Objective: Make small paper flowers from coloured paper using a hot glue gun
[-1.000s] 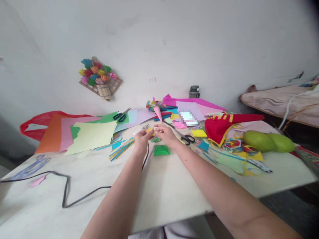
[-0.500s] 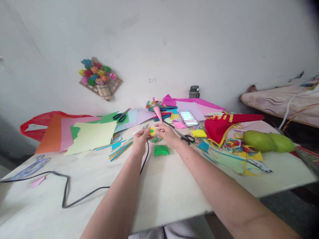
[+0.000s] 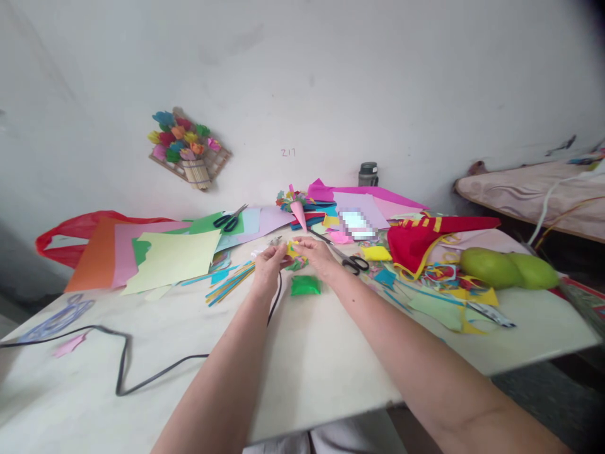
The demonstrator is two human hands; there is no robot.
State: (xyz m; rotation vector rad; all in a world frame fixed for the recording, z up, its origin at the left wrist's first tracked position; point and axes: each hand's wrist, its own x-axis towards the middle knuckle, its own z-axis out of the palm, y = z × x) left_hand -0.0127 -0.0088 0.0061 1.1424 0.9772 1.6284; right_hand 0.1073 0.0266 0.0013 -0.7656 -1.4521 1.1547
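Between the fingertips of my left hand (image 3: 270, 261) and my right hand (image 3: 314, 253) is a small yellow paper piece (image 3: 293, 248). Both hands are closed on it in a pinch, and the fingers cover part of it. Just below them on the table lies a shiny green packet (image 3: 305, 285). Small green and pink paper scraps (image 3: 297, 263) show beneath the fingers. Thin blue and yellow paper strips (image 3: 230, 285) lie left of my left hand. Black-handled scissors (image 3: 355, 264) rest to the right of my right hand.
Coloured paper sheets (image 3: 174, 261) and another pair of scissors (image 3: 230, 221) lie at the back left. A black cable (image 3: 123, 359) crosses the table (image 3: 326, 366). A pink paper cone (image 3: 299, 215) stands behind my hands. Red cloth (image 3: 406, 246) and green fruits (image 3: 494, 267) occupy the right.
My hands have drawn closer together around the yellow paper piece, and its green centre no longer shows. The things on the table have stayed put.
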